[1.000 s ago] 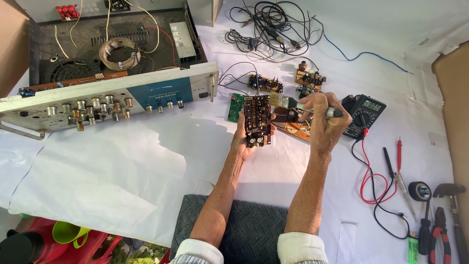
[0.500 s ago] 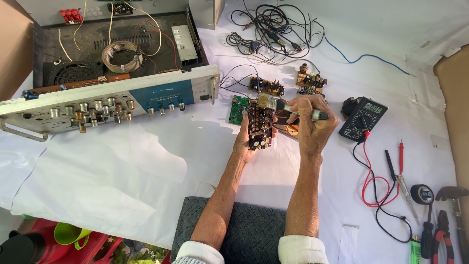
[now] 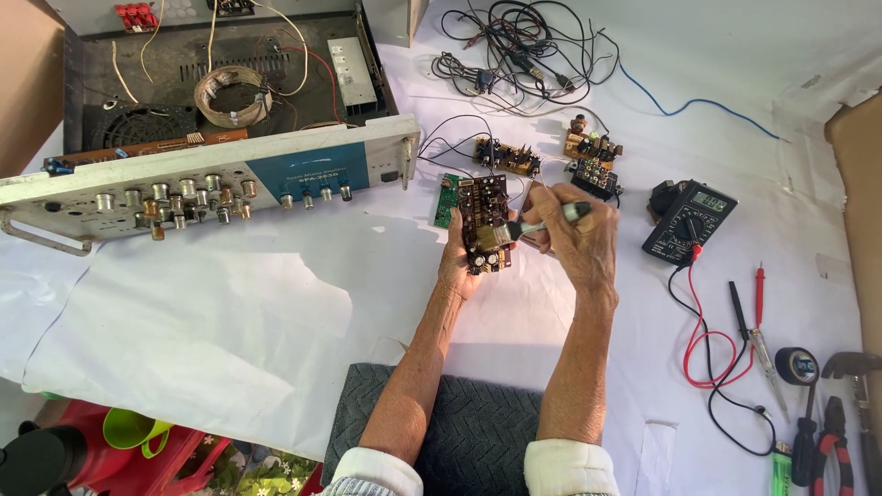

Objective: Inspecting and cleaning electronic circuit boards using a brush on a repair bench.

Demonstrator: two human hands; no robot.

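Observation:
My left hand [image 3: 459, 266] holds a brown circuit board [image 3: 483, 220] upright above the white sheet, its component side facing me. My right hand [image 3: 579, 241] grips a small brush [image 3: 542, 222] with a light handle, its bristles touching the lower middle of the board. Both forearms reach up from the bottom of the head view over a dark quilted mat [image 3: 469, 432].
An opened amplifier chassis [image 3: 211, 156] with a knobbed front panel lies at the upper left. A small green board [image 3: 446, 197], other loose boards [image 3: 505, 156], a tangle of cables [image 3: 514, 46], a multimeter [image 3: 689, 220] with red and black leads, and pliers [image 3: 831, 441] and screwdrivers lie to the right.
The hands and board have shifted slightly down and left, and the brush tip has moved onto the board's lower part.

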